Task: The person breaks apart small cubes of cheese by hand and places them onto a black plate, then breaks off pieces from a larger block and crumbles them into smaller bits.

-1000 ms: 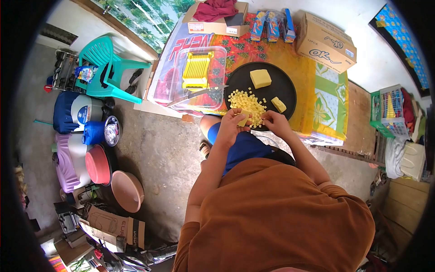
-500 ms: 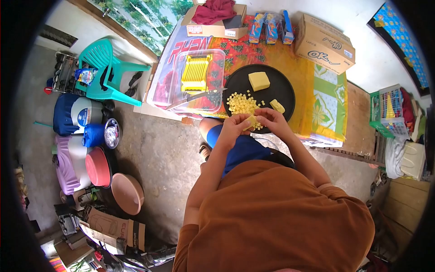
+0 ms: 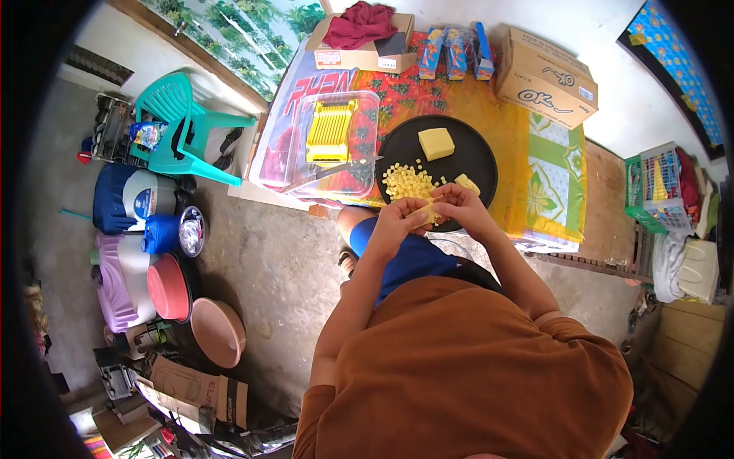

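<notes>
Over the six o'clock rim of a round black tray (image 3: 478, 155), the left hand (image 3: 395, 223) and right hand (image 3: 464, 212) pinch a yellow piece (image 3: 430, 215); small cubes (image 3: 409, 183) lie toward eight, a block (image 3: 436, 143) at twelve.

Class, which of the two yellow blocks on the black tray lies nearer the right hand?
The smaller block, just beyond the right hand; the bigger, squarer block lies farther across the black tray.
</notes>
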A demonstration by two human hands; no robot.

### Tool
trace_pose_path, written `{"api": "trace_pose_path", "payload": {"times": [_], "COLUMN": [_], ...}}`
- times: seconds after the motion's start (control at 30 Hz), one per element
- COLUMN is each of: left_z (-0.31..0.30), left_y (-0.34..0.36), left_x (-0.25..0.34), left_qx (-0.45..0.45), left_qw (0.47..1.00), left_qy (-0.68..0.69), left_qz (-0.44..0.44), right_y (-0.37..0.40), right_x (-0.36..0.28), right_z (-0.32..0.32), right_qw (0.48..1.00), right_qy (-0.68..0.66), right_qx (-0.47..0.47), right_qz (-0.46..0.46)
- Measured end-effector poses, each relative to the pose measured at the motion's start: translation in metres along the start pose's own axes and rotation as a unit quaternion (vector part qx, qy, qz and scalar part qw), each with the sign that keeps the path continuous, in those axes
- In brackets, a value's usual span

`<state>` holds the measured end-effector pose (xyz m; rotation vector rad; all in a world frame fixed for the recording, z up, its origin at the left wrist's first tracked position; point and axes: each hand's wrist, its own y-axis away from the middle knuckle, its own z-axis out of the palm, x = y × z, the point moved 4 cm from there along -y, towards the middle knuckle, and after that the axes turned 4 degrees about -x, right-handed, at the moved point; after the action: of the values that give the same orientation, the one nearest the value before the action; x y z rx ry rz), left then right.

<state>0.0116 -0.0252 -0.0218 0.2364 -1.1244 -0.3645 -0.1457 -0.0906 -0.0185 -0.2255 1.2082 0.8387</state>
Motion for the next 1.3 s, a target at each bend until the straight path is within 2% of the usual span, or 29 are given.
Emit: {"api": "trace_pose_path", "payload": {"times": [0.1,0.27,0.4,0.6,0.7,1.17,1.3], "left_z": [0.002,0.003,-0.003,0.001,0.010,0.007,0.007], "left_y": [0.002,0.003,0.003,-0.002,-0.003,-0.004,-0.004], "left_x": [0.003,0.004,0.001,-0.003,0.002,0.000,0.000], "left_qx": [-0.010,-0.008,0.023,0.059,0.037,0.030,0.050], "left_qw": [1.000,0.988,0.976,0.992,0.995,0.994,0.993], "left_qy": [0.022,0.156,0.214,0.111,0.090,0.101,0.106], "left_qz": [0.001,-0.012,-0.018,-0.018,-0.007,-0.008,-0.008], "right_y": [0.001,0.002,0.003,0.007,0.008,0.006,0.005], "right_x": [-0.001,0.002,0.000,-0.005,-0.007,-0.009,-0.012], "right_z": [0.002,-0.002,-0.003,-0.001,0.001,0.002,0.007], "right_qw": [0.998,0.986,0.984,0.993,0.994,0.998,0.998], "right_qy": [-0.060,-0.157,-0.158,-0.101,-0.079,-0.056,-0.062], "right_qx": [0.000,-0.005,0.015,0.000,-0.010,-0.022,0.008], "right_qz": [0.010,0.053,0.078,0.061,0.070,0.020,0.022]}}
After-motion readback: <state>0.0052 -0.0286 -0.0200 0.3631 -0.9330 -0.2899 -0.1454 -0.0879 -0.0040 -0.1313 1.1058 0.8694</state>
